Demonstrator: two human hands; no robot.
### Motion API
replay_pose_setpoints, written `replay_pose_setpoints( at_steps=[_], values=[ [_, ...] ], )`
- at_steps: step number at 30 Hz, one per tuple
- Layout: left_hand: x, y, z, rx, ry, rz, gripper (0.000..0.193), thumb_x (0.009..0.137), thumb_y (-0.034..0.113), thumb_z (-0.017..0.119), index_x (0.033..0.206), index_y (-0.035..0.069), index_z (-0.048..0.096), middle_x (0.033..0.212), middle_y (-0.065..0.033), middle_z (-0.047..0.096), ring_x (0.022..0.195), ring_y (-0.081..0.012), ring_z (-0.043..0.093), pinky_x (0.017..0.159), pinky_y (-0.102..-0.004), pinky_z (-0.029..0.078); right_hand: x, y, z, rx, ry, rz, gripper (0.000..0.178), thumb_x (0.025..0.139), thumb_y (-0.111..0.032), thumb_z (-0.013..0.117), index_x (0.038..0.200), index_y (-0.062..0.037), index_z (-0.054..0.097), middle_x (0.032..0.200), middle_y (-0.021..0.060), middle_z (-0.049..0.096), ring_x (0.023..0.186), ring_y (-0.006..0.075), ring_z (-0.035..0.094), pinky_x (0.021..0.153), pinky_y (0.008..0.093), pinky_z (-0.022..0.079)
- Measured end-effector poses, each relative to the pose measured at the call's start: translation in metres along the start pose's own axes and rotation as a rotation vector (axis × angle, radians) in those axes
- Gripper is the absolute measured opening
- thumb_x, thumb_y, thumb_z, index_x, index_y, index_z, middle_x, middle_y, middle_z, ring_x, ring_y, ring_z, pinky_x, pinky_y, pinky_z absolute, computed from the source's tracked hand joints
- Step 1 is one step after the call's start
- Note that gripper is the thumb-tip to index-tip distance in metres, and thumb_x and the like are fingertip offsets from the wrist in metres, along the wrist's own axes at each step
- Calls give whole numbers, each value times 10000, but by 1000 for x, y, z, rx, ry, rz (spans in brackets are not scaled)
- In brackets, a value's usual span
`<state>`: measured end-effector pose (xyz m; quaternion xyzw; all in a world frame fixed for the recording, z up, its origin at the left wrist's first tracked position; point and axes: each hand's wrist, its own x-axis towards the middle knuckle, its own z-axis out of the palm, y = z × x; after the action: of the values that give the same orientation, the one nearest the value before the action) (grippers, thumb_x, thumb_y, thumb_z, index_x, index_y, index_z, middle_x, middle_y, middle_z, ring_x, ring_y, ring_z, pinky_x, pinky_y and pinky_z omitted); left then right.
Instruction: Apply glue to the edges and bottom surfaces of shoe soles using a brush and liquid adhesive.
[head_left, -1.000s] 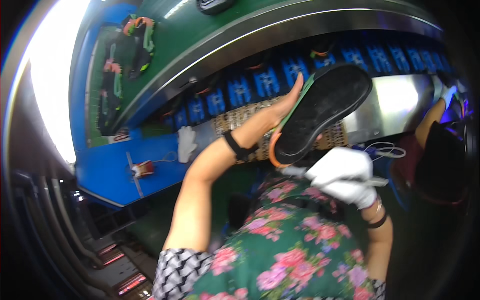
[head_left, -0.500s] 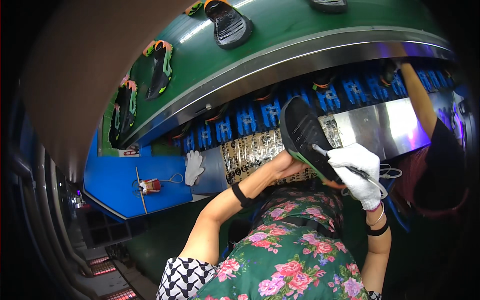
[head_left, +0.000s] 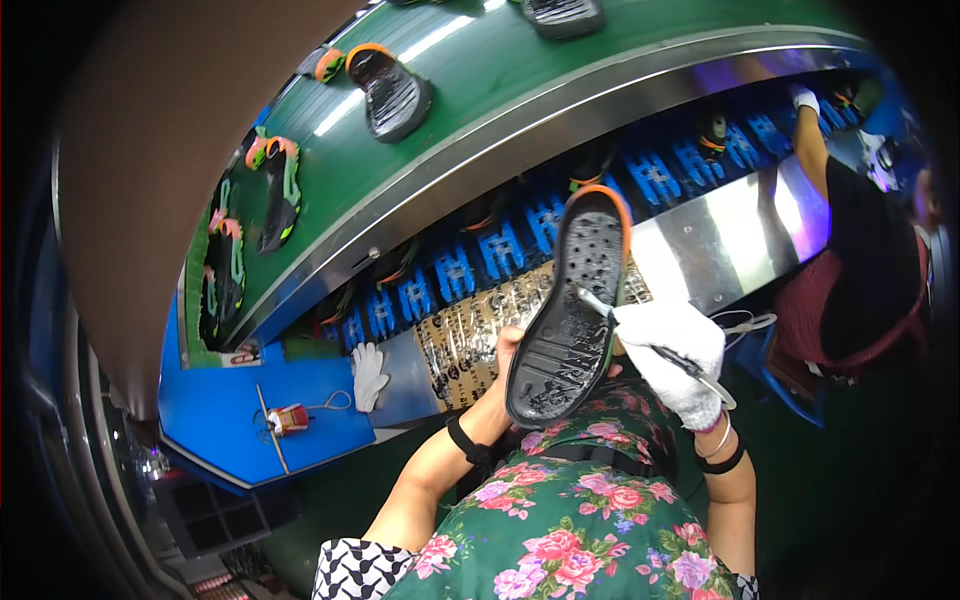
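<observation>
My bare left hand (head_left: 509,350) grips a black shoe sole (head_left: 572,330) by its lower left edge, with the fingers partly hidden behind it. The sole is tilted with its inner face toward me. Its orange-rimmed end points up and away, and that part is dotted with holes. Wet, shiny streaks show on the lower part. In a white knit glove, my right hand (head_left: 675,350) is closed around a thin brush (head_left: 597,304) with a tube at its back end. The pale brush tip touches the sole near its middle.
Beyond the hands runs a green conveyor belt (head_left: 470,100) carrying several soles. Blue racks (head_left: 500,250) holding shoe parts stand below its metal edge. On the left, a blue table (head_left: 220,400) bears a red container (head_left: 289,420) beside a white glove (head_left: 369,377). A co-worker (head_left: 850,290) reaches in at right.
My left hand has turned the sole end for end, so its orange-rimmed end now points away. The brush tip has shifted left along with my right hand. The co-worker's hand has moved.
</observation>
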<state>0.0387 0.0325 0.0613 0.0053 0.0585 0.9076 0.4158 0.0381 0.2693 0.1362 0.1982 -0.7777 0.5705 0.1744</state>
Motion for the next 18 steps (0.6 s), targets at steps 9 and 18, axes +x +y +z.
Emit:
replay_pose_setpoints(
  at_steps=[9, 18],
  values=[
    [12, -18, -5, -263, 130, 55, 851, 839, 680, 658, 1422, 66, 574, 1395, -200, 628, 1196, -391, 654, 1080, -579, 491, 11, -15, -13, -56, 11, -193, 239, 785, 9, 769, 1024, -2, 776, 1028, 142, 775, 902, 290, 745, 785, 381, 580],
    [33, -34, 1, -231, 101, 144, 925, 943, 763, 479, 1595, 117, 365, 1589, -156, 449, 1415, -373, 485, 1193, -589, 358, 37, -22, -20, -197, -35, -294, 387, 836, 16, 692, 1217, -38, 735, 1219, 132, 734, 1114, 294, 697, 972, 420, 541]
  ],
)
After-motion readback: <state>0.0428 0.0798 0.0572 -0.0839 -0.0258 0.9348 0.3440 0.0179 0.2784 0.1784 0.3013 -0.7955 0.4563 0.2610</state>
